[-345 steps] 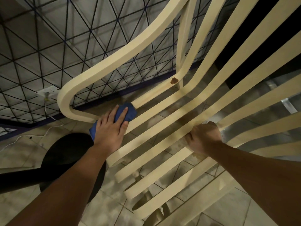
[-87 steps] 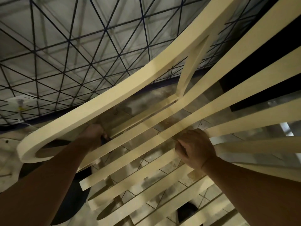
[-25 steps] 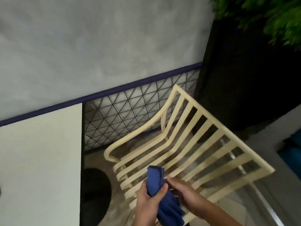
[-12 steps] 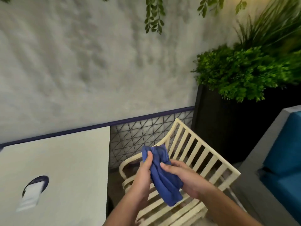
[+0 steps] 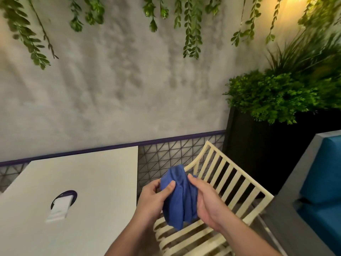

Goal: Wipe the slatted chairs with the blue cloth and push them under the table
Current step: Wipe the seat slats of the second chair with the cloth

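Blue cloth (image 5: pixel 180 196) between left hand (image 5: pixel 154 200) and right hand (image 5: pixel 207 200).

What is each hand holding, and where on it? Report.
The blue cloth, bunched: left hand pinches its left side, right hand grips its right side.
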Motion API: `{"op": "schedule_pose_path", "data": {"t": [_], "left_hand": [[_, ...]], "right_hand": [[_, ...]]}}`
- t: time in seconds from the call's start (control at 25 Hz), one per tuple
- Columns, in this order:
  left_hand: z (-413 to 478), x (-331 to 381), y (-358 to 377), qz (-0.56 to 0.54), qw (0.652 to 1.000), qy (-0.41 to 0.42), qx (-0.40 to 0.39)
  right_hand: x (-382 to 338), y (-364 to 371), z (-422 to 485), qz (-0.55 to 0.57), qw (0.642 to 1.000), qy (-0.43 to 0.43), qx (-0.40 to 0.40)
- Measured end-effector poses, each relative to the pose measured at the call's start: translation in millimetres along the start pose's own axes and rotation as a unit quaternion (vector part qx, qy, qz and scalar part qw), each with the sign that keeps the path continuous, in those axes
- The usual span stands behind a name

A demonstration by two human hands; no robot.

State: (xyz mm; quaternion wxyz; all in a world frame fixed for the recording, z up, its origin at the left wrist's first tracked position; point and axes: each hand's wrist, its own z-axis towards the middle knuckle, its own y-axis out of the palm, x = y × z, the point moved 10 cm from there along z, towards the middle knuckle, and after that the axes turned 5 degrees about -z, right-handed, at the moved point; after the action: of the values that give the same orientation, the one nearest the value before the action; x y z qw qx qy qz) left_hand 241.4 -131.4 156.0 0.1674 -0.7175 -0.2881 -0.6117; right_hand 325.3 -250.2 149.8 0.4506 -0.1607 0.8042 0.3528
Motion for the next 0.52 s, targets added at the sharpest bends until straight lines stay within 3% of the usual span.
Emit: {"op": "schedule_pose_path", "data": {"t": [0.12,0.24,0.36,0.44,0.52], "left_hand": [[-17,15,-8,-0.012,0.999,0.047,0.014],[-29,16,-15,-0.086,0.995,0.039,0.003],[-29,8,-36,-0.039,0.997,0.046,0.053],[-30,1,-46,0.012,0.994,0.047,0.099],[-32,-10,-34,-0.039,0.997,0.025,0.062]], "right_hand": [[3,20,-6,-0.024,0.999,0.013,-0.026],[3,29,-6,-0.057,0.997,0.002,-0.054],[-3,32,-7,-0.086,0.995,-0.036,-0.036],[-7,34,-9,-0.148,0.986,-0.072,-0.02],[-8,44,-11,-0.241,0.963,-0.111,-0.04]]}}
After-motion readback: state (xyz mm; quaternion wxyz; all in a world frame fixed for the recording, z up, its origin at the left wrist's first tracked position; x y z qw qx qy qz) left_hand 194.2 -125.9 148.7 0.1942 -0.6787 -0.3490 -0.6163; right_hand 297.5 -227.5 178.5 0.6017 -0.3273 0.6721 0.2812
